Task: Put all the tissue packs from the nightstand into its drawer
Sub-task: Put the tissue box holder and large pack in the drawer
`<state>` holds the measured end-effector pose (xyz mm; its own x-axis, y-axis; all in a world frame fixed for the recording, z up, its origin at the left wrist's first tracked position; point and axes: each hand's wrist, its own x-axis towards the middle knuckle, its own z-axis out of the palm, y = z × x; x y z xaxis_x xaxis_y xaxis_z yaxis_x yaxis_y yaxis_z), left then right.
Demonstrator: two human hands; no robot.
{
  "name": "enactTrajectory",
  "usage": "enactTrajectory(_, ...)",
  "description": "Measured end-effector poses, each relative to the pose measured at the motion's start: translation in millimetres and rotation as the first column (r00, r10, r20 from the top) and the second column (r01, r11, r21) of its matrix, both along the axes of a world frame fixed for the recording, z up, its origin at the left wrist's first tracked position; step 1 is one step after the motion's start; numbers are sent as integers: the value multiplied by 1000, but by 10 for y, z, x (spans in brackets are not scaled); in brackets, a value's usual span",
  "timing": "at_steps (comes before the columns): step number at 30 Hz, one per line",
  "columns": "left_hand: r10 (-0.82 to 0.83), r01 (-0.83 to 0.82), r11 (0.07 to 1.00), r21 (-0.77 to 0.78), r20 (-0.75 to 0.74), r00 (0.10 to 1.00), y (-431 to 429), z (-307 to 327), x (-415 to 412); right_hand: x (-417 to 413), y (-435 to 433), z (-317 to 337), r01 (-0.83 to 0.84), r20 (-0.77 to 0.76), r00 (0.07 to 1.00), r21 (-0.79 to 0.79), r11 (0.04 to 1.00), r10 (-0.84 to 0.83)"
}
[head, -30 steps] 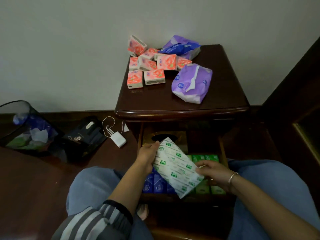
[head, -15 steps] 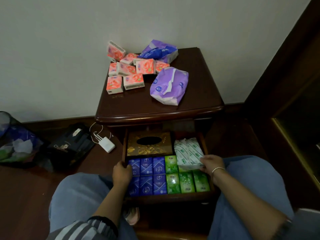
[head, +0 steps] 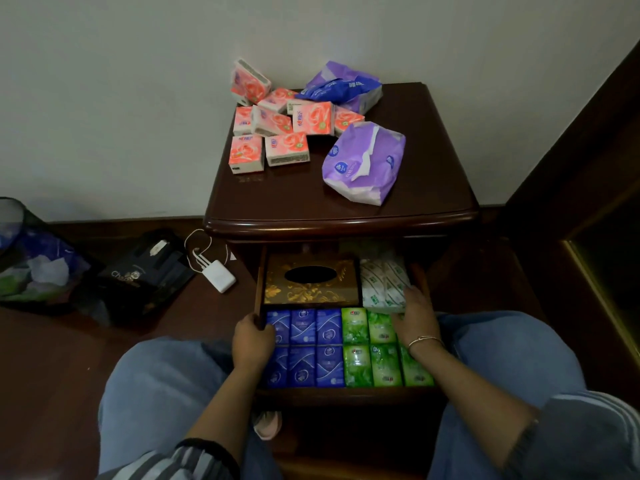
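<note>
Several pink tissue packs (head: 273,123) lie at the back left of the dark nightstand top (head: 346,211). A large purple pack (head: 363,164) lies to their right, and a purple and blue pack (head: 343,86) sits at the back. The drawer (head: 346,393) below is pulled out. It holds a gold tissue box (head: 311,282), blue packs (head: 304,348), green packs (head: 377,351) and a white-and-green pack (head: 381,282) at the back right. My left hand (head: 252,341) grips the drawer's left wall. My right hand (head: 417,317) presses on the near end of the white-and-green pack.
On the floor to the left are a bin (head: 27,258) with rubbish, a black box (head: 145,271) and a white charger (head: 220,280) with its cable. Dark wooden furniture (head: 588,202) stands close on the right. My knees flank the drawer.
The white-and-green pack went from both hands above the drawer down into its back right corner. My left hand let go of it and took hold of the drawer's left wall.
</note>
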<state>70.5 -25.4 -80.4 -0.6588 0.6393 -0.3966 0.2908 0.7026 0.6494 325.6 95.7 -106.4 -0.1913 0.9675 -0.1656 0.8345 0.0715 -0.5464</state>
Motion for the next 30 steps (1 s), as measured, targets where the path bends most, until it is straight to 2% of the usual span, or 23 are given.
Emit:
enactTrajectory(2, 4, -4, 1000, 1, 3, 1000, -4, -6, 1, -23, -11, -91, -166, 183, 968, -52, 985, 173)
enactTrajectory(4, -4, 5, 1000, -10, 7, 1000, -9, -9, 4, -43, -14, -179, -240, 273, 921, -161, 957, 277)
enactTrajectory(8, -32, 32, 999, -20, 13, 999, -17, -11, -3, -30, 35, -292, -273, 334, 876, -250, 929, 348)
enactTrajectory(12, -58, 58, 998, -24, 3, 998, -34, -28, -16, 3, 185, -352, -358, 409, 815, -202, 912, 411)
enactTrajectory(15, -58, 58, 998, -21, 4, 998, -34, -38, -7, -13, 289, -337, -414, 446, 794, -103, 904, 414)
enactTrajectory(19, -51, 51, 998, -33, 5, 999, -25, -60, -1, -39, 395, -304, -404, 392, 846, 28, 914, 362)
enactTrajectory(22, -41, 40, 999, -29, -18, 999, -18, -65, 2, -54, 346, -377, -471, 406, 789, -82, 878, 461)
enactTrajectory(25, -46, 45, 998, -36, -27, 999, -13, -68, 3, -16, 293, -413, -395, 460, 769, -206, 895, 445)
enactTrajectory(30, -56, 54, 998, -44, -43, 997, -21, -91, -5, -11, 248, -380, -394, 503, 763, -136, 909, 406)
